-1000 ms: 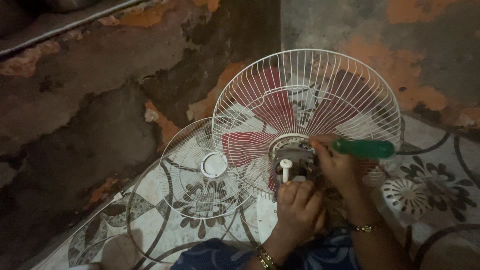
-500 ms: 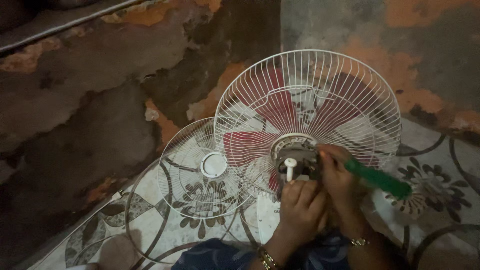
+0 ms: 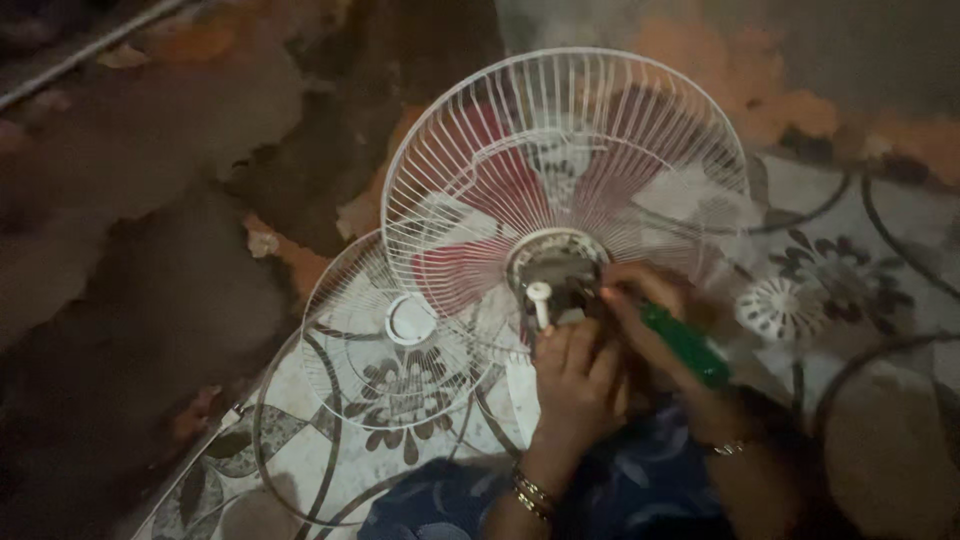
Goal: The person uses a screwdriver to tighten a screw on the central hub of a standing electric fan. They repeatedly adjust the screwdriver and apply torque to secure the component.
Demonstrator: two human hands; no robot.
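A white wire fan guard (image 3: 470, 170) stands tilted in front of me with red blades (image 3: 500, 190) behind its wires. At its centre sits the round motor hub (image 3: 555, 265) with a white shaft knob (image 3: 539, 295). My left hand (image 3: 578, 385) grips the motor part just below the hub. My right hand (image 3: 650, 310) holds a green-handled screwdriver (image 3: 690, 348), its tip pointing into the hub.
A second white wire guard (image 3: 390, 330) lies flat on the patterned floor mat (image 3: 330, 460) at the left. A small white round vented cap (image 3: 780, 308) lies on the mat at the right. A rough dark wall with orange patches (image 3: 180, 150) rises behind.
The screwdriver handle has swung from pointing right to slanting down and right. The view has shifted closer to the fan. My left hand stays on the motor.
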